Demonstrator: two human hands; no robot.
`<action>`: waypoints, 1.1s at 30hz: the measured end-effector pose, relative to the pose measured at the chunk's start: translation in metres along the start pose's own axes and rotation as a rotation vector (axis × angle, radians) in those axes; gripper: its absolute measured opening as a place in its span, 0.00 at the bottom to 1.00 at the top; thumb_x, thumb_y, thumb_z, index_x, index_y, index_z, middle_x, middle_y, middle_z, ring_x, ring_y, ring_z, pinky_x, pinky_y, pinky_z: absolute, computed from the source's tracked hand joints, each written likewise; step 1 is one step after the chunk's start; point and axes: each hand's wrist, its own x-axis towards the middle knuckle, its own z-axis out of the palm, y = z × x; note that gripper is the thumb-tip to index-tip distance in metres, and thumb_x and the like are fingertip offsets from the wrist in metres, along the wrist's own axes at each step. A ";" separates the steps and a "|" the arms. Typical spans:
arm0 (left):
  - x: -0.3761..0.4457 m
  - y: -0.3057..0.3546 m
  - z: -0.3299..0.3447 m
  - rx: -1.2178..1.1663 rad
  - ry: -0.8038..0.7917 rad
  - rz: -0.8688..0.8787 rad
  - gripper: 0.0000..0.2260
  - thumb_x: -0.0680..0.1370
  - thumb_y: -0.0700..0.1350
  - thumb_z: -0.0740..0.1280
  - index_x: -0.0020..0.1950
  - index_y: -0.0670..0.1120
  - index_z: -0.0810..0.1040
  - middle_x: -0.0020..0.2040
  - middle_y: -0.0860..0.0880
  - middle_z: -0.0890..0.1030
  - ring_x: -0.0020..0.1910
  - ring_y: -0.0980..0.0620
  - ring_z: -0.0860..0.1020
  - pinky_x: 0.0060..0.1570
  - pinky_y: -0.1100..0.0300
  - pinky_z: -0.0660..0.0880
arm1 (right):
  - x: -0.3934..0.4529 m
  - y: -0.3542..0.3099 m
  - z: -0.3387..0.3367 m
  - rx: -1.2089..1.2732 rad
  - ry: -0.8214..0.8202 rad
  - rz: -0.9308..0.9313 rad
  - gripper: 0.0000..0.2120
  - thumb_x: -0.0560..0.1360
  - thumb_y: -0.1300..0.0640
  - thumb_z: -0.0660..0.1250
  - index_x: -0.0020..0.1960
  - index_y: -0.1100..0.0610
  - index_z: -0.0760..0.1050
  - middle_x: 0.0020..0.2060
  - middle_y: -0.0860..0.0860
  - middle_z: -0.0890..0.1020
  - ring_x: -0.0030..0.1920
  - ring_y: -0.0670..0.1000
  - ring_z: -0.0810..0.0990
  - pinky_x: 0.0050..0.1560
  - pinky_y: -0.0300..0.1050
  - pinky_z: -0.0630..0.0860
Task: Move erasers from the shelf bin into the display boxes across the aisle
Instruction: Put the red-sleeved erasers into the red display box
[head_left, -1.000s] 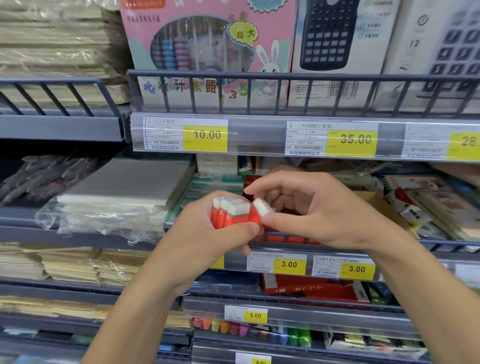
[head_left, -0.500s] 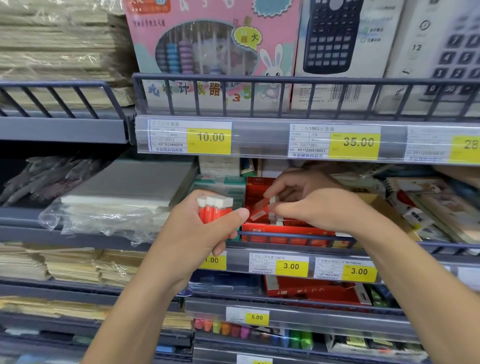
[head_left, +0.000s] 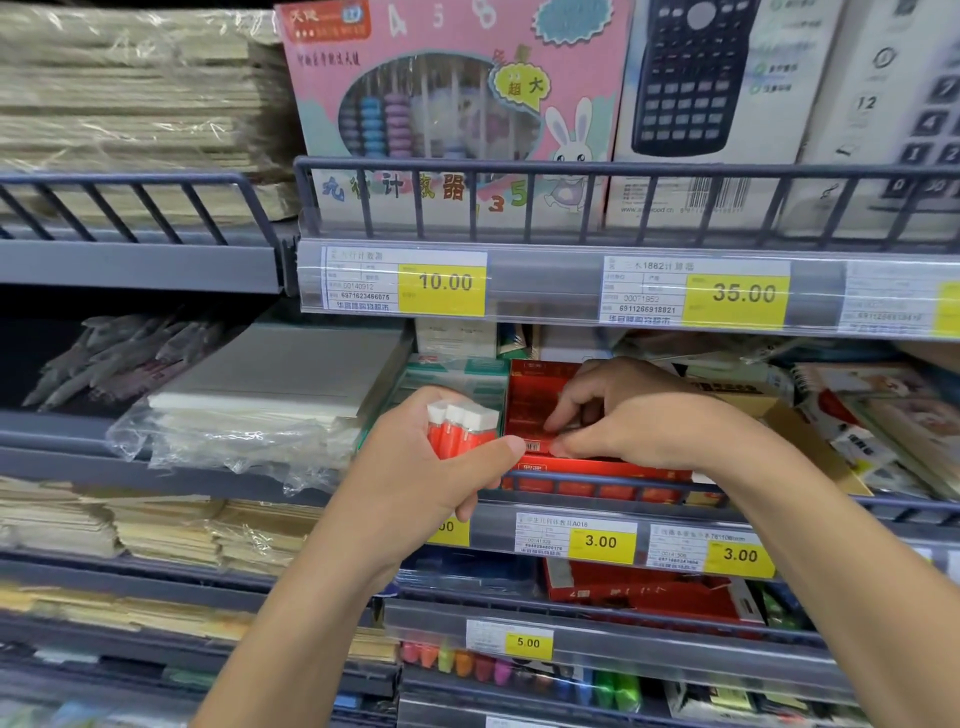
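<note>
Right now the erasers (head_left: 460, 428), three red-sleeved blocks with white tips showing, stand upright in a tight row in my left hand (head_left: 415, 467), which clasps them between thumb and curled fingers just in front of the shelf's front rail. More of them lie in the red shelf bin (head_left: 530, 405) immediately to the right of that bundle, and my right hand (head_left: 634, 421) is the nearer one: its fingers reach down into the bin and seem to pinch one piece near the bin's front wall, though blur keeps me from being sure what they hold. I judge the next piece must come leftward and stand alongside the held row. Price labels (head_left: 600, 540) line the shelf edge below.
</note>
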 end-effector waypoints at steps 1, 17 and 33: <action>0.000 0.000 0.001 0.021 -0.003 0.013 0.15 0.64 0.60 0.78 0.44 0.60 0.78 0.35 0.48 0.85 0.26 0.51 0.75 0.30 0.60 0.74 | -0.001 -0.001 -0.001 -0.019 -0.008 -0.009 0.04 0.69 0.48 0.77 0.44 0.43 0.84 0.41 0.39 0.78 0.44 0.41 0.77 0.47 0.37 0.73; 0.000 0.004 0.010 0.162 -0.041 0.124 0.22 0.63 0.66 0.79 0.45 0.55 0.77 0.40 0.49 0.86 0.28 0.46 0.83 0.30 0.53 0.81 | -0.025 -0.026 -0.007 0.645 -0.074 -0.190 0.07 0.72 0.52 0.76 0.49 0.51 0.83 0.45 0.52 0.86 0.42 0.53 0.84 0.45 0.39 0.79; 0.010 0.007 0.013 0.167 0.184 0.174 0.12 0.76 0.58 0.74 0.46 0.51 0.79 0.35 0.50 0.85 0.24 0.49 0.80 0.30 0.57 0.76 | -0.028 -0.011 -0.024 0.817 -0.094 -0.074 0.04 0.75 0.62 0.73 0.47 0.55 0.84 0.39 0.52 0.84 0.36 0.47 0.80 0.36 0.33 0.75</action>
